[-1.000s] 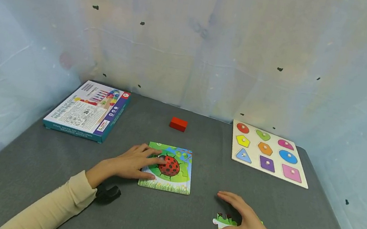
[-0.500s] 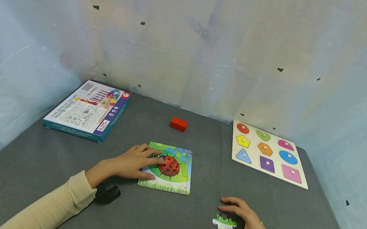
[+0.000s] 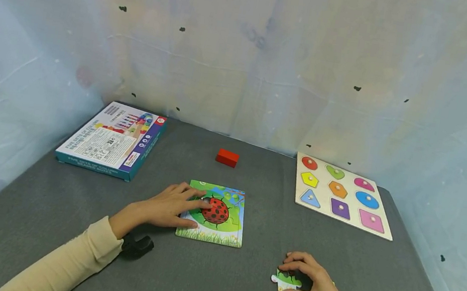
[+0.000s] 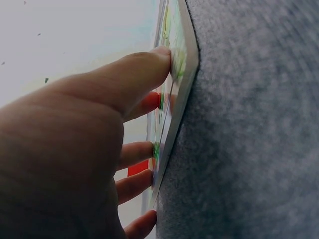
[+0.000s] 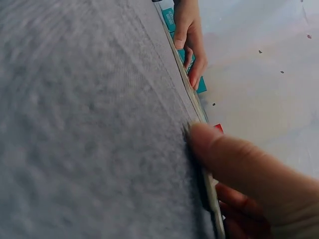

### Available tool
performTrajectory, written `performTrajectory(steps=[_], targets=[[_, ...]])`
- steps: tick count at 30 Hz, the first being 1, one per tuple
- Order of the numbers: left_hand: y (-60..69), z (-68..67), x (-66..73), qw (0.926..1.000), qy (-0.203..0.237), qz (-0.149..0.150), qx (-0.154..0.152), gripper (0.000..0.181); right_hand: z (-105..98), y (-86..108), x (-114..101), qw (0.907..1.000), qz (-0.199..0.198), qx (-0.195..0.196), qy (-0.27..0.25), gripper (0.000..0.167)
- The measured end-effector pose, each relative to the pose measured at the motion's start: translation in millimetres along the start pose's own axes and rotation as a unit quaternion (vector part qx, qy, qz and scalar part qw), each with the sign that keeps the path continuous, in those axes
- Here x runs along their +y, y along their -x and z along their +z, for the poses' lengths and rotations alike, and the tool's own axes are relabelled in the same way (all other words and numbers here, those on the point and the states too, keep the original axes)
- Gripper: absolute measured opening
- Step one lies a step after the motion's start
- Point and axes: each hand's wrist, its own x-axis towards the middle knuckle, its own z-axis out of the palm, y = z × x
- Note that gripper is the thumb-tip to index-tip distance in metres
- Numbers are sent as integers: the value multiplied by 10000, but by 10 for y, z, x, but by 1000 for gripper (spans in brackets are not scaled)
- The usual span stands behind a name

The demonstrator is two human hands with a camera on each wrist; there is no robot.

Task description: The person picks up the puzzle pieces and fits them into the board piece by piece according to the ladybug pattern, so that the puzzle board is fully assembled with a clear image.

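On the grey table lies a square ladybug jigsaw puzzle [image 3: 231,223], with a grass border along its near side. My left hand [image 3: 167,207] rests on its left part, fingers spread and fairly straight; in the left wrist view the thumb [image 4: 154,59] touches the board's face. To the right, my right hand [image 3: 316,288] pinches a green and white jigsaw piece [image 3: 289,283] between thumb and fingers, low over the table. Part of that piece is hidden by the hand. The right wrist view shows the thumb [image 5: 207,142] against the piece's thin edge.
A flat teal and white box [image 3: 103,136] lies at the back left. Behind the puzzle sits a red block [image 3: 227,157]. A wooden shape board [image 3: 318,216] with coloured knobbed shapes lies at the back right. Pale sheeting [image 3: 245,67] surrounds the table.
My right hand has shifted slightly, its fingers closing in on the jigsaw piece's far edge, and the piece has moved a little. My left hand has stayed still on the puzzle.
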Motion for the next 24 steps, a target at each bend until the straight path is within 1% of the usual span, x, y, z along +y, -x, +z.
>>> performTrajectory(steps=[2,5,8,11,14,16,19,23,24], targets=[[-1,-6,5,10000,-16,1,-18,57,-18,-27,-24,9999,94,-4,89,38],[-2,-7,12,10000,-22,2,-56,57,-46,-107,-62,9999,87,-87,97,38],[-3,1,19,9999,5,4,-104,57,-42,-234,-98,9996,-130,-223,-132,37],[-4,15,23,9998,67,-35,-160,58,4,-385,-135,9984,-298,-320,-348,37],[-7,32,20,9999,85,-1,-143,57,72,-548,-191,9980,-406,-315,-374,37],[-6,35,20,9997,216,42,-139,57,114,-658,-249,9974,-555,-302,-359,36],[-2,39,10,9986,488,151,-147,57,126,-822,-456,9964,-604,-381,-452,35],[2,34,3,9966,780,209,-173,56,185,-983,-513,9943,-788,-517,-504,36],[3,29,5,9964,808,201,-173,55,209,-1016,-488,9935,-899,-527,-464,36]])
